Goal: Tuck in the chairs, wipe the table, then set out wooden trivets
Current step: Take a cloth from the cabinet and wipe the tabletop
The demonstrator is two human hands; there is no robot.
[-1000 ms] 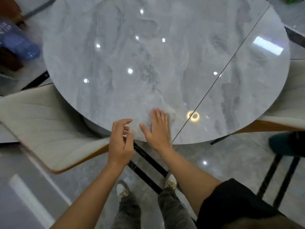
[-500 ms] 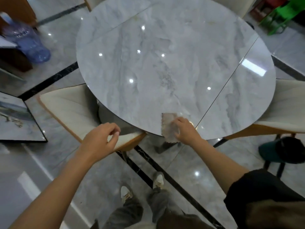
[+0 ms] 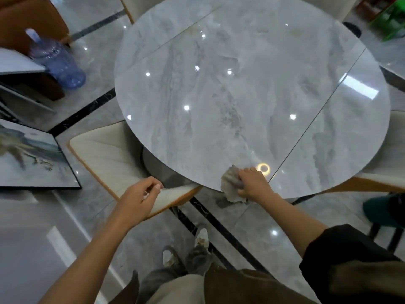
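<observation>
Right hand (image 3: pixel 252 183) grips cloth (image 3: pixel 229 190), long axis crossing near table (image 3: pixel 219 95) edge.

the table (image 3: pixel 241 95) stands in the middle. a cloth (image 3: pixel 229 185) lies on its near edge, partly hanging over it, under the right hand (image 3: pixel 254 185), which grips it. the left hand (image 3: pixel 138 198) hangs left of the cloth, off the table, above the left chair (image 3: pixel 105 154), which is tucked partly under the table's near left side. the right chair (image 3: pixel 392 170) sits under the right edge. a framed picture (image 3: pixel 32 159) lies on the floor left of the left chair, and a water jug (image 3: pixel 57 62) stands behind it.
</observation>
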